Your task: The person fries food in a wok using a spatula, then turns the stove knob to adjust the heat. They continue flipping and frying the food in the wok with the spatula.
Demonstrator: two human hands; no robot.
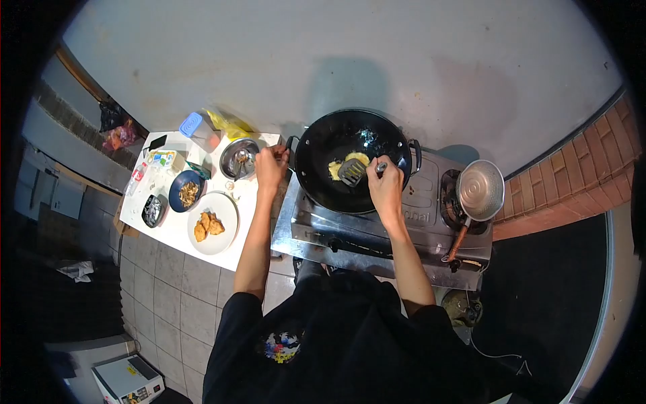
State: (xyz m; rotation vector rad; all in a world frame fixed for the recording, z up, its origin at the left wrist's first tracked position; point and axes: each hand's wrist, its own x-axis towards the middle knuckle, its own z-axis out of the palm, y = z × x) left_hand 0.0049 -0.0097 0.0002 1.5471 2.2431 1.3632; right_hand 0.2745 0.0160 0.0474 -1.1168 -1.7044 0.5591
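Observation:
A black wok [323, 178] sits on the gas stove, with yellowish battered pieces [334, 170] frying inside. My right hand [385, 186] is closed around the handle of a slotted spatula [351, 173]. The spatula's dark head lies over the food, partly covering it. At the wok's left side, my left hand [270, 168] has its fingers bent together at the loop handle [291, 143]; the fingertips partly hide the contact. Just left of that hand stands a metal bowl [229, 161] with a spoon in it.
On the white table [171, 232] are a plate [225, 239] of fried pieces, a dark blue bowl [176, 200] of food, a small black container [153, 213] and a lidded plastic container [195, 129]. A saucepan [480, 188] rests on the right burner of the stove [424, 192].

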